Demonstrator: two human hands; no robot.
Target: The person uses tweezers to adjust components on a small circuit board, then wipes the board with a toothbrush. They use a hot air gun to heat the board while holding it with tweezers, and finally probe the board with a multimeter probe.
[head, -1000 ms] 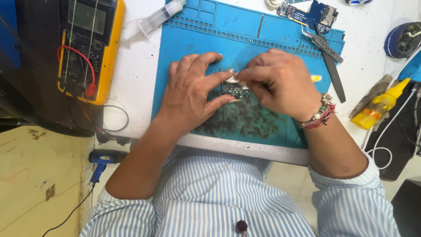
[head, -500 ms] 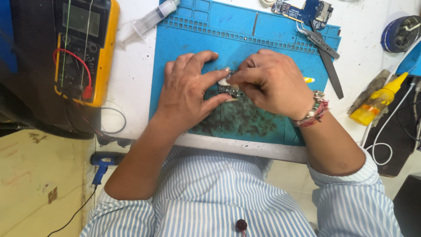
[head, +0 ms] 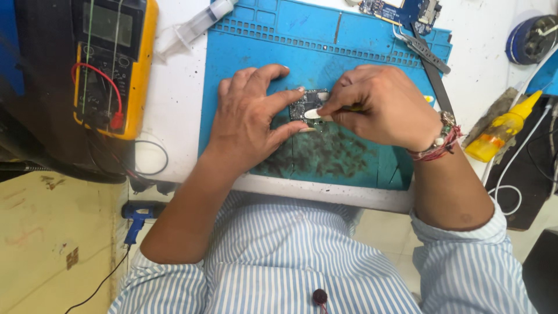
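Head view: left hand (head: 250,119) lies spread and flat on the blue silicone repair mat (head: 244,52), index fingertip and thumb tip pinching either side of a small dark circuit board (head: 308,103), apparently to pin it so it can't slide under pressure. Right hand (head: 381,104) is curled tight around a thin tool with a pale flat tip (head: 314,113); the tip rests on the board's lower edge, and the grip is close to the tip, likely for fine control. Board sits mid-mat, between the two hands, just above a patch of dark smudges and debris (head: 331,154). Parked out of the way: yellow multimeter (head: 113,58) with red lead, well left off the mat; clear syringe (head: 200,23) at the mat's top-left corner; another blue circuit board (head: 401,10) and metal tweezers (head: 427,52) top right; yellow squeeze bottle (head: 503,128) right of the mat. Beaded bracelet (head: 439,142) on right wrist.
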